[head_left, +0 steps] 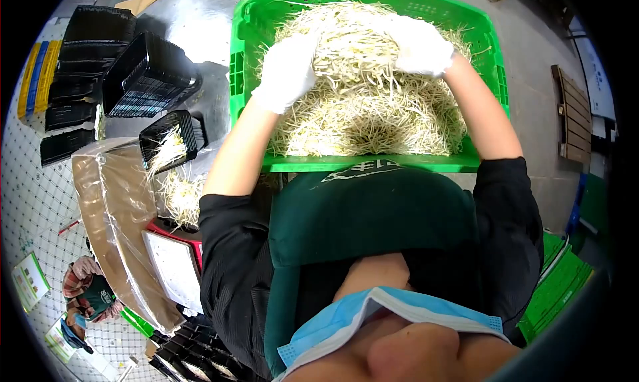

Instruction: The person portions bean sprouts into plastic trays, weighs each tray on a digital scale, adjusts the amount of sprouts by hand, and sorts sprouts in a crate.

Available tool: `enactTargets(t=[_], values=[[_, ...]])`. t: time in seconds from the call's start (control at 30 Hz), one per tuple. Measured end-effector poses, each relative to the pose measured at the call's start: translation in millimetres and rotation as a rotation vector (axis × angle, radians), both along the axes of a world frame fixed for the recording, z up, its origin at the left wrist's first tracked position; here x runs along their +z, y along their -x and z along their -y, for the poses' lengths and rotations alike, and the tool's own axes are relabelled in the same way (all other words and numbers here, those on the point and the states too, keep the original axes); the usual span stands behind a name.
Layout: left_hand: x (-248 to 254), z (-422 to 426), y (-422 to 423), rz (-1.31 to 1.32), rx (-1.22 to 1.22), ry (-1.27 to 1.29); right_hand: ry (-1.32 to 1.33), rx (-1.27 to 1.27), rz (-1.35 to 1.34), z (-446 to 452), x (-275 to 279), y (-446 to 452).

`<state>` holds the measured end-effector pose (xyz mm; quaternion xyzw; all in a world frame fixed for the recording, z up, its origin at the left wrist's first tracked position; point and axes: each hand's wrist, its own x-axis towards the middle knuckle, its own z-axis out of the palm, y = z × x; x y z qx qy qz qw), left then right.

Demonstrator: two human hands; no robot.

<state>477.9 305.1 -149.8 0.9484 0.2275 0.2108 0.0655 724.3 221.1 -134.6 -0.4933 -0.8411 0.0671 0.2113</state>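
Note:
A green plastic crate [496, 82] in front of me holds a deep heap of pale bean sprouts [373, 116]. My left hand [287, 72], in a white glove, is closed on the left side of a raised clump of sprouts near the crate's far side. On the clump's right side is my right hand [419, 46], gloved too and gripping it. The fingertips of both hands are partly hidden among the sprouts. A hollow shows in the heap near the crate's near wall.
Left of the crate, stacked black trays [150, 76] stand on a metal table [213, 89]. One black tray [173, 142] holds sprouts, with more spilling below. A scale-like red and white device [174, 262] is nearby. Another person [93, 292] is at lower left. A wooden pallet [572, 116] is at right.

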Motion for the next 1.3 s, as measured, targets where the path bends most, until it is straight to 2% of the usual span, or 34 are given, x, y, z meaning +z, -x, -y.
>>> enactTargets(t=[0.03, 0.07, 0.1, 0.13, 0.17, 0.2, 0.23, 0.27, 0.33, 0.37, 0.4, 0.47, 0.53, 0.57, 0.6, 0.67, 0.73, 0.77, 0.8, 0.87, 0.93, 0.97, 1.0, 1.07, 1.1, 1.2, 1.27, 1.3], values=[[16, 10, 1, -0.1, 0.025, 0.096, 0.099, -0.089, 0.069, 10, 8, 6], [9, 13, 1, -0.099, 0.021, 0.096, 0.2, -0.181, 0.136, 16, 15, 10], [-7, 15, 2, -0.065, -0.027, 0.19, 0.453, -0.088, 0.179, 10, 19, 17], [-29, 14, 3, -0.03, -0.075, 0.282, 0.45, -0.092, 0.179, 9, -10, 8], [-66, 2, 10, -0.268, -0.062, 0.349, 0.301, -0.102, 0.213, 9, -62, -7], [-63, 0, 13, -0.267, -0.067, 0.344, 0.15, -0.113, 0.247, 7, -94, -18], [-61, 3, 16, -0.369, 0.011, 0.254, 0.172, -0.113, 0.105, 5, -94, -20], [-59, 5, 18, -0.47, 0.087, 0.167, 0.177, -0.12, 0.104, 10, -97, -18], [-66, -8, 19, -0.475, 0.113, 0.189, 0.263, -0.071, -0.01, 32, -76, 16], [-82, -14, 23, -0.466, 0.018, 0.235, 0.348, -0.023, 0.03, 45, -48, 41], [-94, -17, 21, -0.454, -0.08, 0.281, 0.351, -0.041, 0.031, 60, -46, 54], [-85, 1, 21, -0.448, -0.151, 0.265, 0.378, -0.1, 0.122, 79, -53, 66], [-59, 19, 21, -0.509, -0.118, 0.367, 0.335, -0.139, 0.174, 77, -47, 64], [-60, 23, 20, -0.432, -0.1, 0.22, 0.294, -0.168, 0.216, 76, -46, 67], [-60, 23, 17, -0.437, -0.102, 0.224, 0.299, -0.169, 0.211, 70, -50, 69], [-59, 6, 2, -0.515, 0.067, 0.138, 0.475, -0.229, 0.156, 40, -70, 61], [-85, -11, 2, -0.183, -0.058, 0.124, 0.26, -0.127, 0.199, 27, -90, 43], [-92, -14, 0, -0.231, -0.028, 0.267, 0.331, -0.054, 0.118, 26, -91, 27], [-84, -10, -7, -0.276, 0.002, 0.413, 0.52, -0.073, -0.014, 28, -62, 22], [-59, 9, -11, -0.183, 0.063, 0.378, 0.865, -0.181, -0.285, 31, -6, 11], [-42, 17, -19, -0.017, -0.018, 0.464, 0.307, -0.143, 0.089, 48, 9, -14], [-29, 19, -25, -0.071, 0.04, 0.658, 0.31, -0.142, 0.089, 50, 4, -24], [-39, 12, -25, -0.072, 0.04, 0.659, 0.381, -0.218, 0.127, 49, -6, -35], [-68, -6, -24, -0.082, -0.037, 0.306, 0.453, -0.291, 0.167, 61, -32, -38], [-58, -2, -23, -0.358, 0.05, 0.227, 0.257, -0.273, 0.341, 74, -50, -30], [-78, 3, -16, -0.353, 0.115, 0.2, 0.453, -0.48, 0.63, 84, -15, 15], [-84, 8, -17, -0.336, 0.134, 0.173, 0.509, -0.605, 0.537, 77, -37, 13], [-86, 7, -19, -0.357, 0.11, 0.259, 0.63, -0.608, 0.479, 62, -30, 2]])
